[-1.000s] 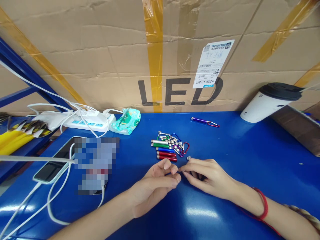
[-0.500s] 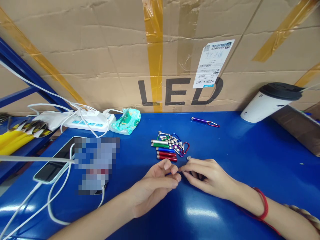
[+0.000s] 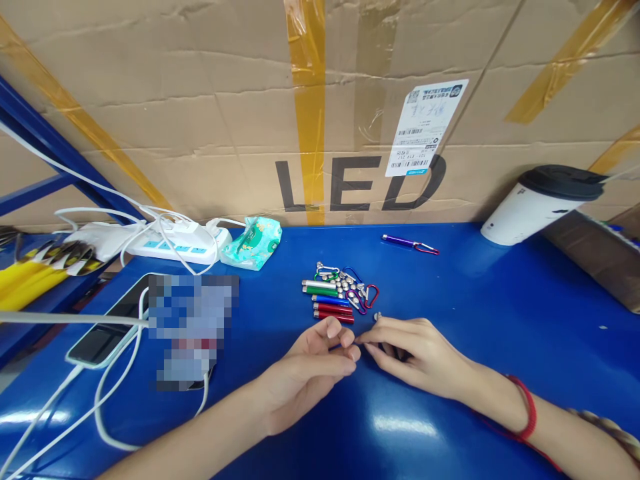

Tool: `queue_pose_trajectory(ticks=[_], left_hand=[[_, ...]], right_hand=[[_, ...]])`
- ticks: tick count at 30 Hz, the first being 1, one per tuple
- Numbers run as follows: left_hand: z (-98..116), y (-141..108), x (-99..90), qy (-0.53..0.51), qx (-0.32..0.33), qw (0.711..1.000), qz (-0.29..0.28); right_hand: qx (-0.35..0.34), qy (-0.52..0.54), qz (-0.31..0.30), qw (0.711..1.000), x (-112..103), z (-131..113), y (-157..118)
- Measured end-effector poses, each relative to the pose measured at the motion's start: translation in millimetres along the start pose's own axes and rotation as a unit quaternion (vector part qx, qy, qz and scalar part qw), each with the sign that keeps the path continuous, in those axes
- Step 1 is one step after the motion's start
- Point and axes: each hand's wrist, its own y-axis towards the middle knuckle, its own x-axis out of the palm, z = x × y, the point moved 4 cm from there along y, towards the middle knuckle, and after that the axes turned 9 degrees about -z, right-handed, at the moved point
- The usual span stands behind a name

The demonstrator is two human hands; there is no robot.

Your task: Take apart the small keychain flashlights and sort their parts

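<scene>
My left hand [image 3: 310, 373] is palm-up with its fingers curled in, and a dark blue sliver shows between them. Its tips nearly meet those of my right hand [image 3: 417, 350], whose thumb and forefinger are pinched together. Whatever lies in either grip is too small or too hidden to name. A small silvery piece [image 3: 377, 316] shows at my right knuckles. Just beyond the hands lie several metal tubes: red [image 3: 334, 318], blue [image 3: 333, 301], green [image 3: 320, 291] and silver [image 3: 319, 284]. Beside them are small silver button-like pieces [image 3: 341, 291] and coloured carabiner clips [image 3: 371, 296].
Farther back lies a purple tube with a red clip [image 3: 407, 243]. A lidded paper cup [image 3: 537, 207] stands at the right. Phones [image 3: 113, 327] with white cables, a power strip [image 3: 173, 250] and a green tissue pack [image 3: 255, 243] occupy the left. A cardboard box [image 3: 225, 120] walls the back.
Almost nothing differs. Both hands keep their pose, with only a very slight shift of the fingertips; the tubes and clips stay where they were.
</scene>
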Motion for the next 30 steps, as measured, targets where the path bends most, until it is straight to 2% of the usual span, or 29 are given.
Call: queue_pose_trajectory(ticks=[30], left_hand=[[5.0,1.1,0.2,-0.016,-0.008,1.000,0.013]], right_hand=[[0.000,-0.006,-0.007,1.000,-2.3,-3.2,1.0]])
